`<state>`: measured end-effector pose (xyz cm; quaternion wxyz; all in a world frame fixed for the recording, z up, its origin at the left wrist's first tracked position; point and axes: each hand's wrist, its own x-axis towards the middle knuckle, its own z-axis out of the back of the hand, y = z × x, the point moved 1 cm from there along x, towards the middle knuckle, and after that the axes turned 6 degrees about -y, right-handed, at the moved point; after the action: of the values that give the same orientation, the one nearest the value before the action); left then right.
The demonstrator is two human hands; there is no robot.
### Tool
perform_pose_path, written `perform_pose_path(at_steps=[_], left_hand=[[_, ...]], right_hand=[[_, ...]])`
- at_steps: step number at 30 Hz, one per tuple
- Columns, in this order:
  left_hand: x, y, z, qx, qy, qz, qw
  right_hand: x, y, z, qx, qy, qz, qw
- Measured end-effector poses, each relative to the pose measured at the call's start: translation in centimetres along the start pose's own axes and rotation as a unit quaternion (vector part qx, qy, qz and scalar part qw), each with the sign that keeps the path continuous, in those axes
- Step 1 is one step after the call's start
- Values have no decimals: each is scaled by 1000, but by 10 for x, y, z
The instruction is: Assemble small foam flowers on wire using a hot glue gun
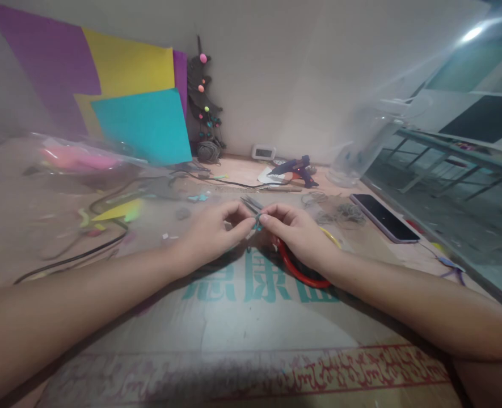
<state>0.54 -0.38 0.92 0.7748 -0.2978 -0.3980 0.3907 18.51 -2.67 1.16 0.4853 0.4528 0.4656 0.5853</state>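
Observation:
Above the middle of the table my left hand (216, 226) and my right hand (302, 232) meet fingertip to fingertip. Both pinch a small teal piece (258, 222), whose exact kind is too small to make out. A pair of scissors (304, 276) with red and yellow handles shows around and beneath my right hand. Its metal blades point away from me, just beyond the fingertips. Whether the right hand also bears the scissors or they lie on the table is hidden.
A cardboard sheet (251, 328) with printed characters covers the near table. Behind are a dark glue gun (295, 169), a small white display (263, 152) and a clear jug (355, 150). A phone (384, 218) lies right; coloured sheets (144, 124) lean left, near a black cable (80, 256).

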Motion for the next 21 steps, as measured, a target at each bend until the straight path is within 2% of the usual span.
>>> perform_pose_path(at_steps=[10, 16, 21], left_hand=[[2, 4, 1, -22, -19, 13, 999], [3, 10, 1, -35, -15, 0, 999], [5, 15, -1, -35, 26, -8, 999]], right_hand=[[2, -4, -1, 43, 1, -6, 999], [3, -3, 1, 13, -21, 1, 1000], [3, 0, 2, -3, -36, 18, 999]])
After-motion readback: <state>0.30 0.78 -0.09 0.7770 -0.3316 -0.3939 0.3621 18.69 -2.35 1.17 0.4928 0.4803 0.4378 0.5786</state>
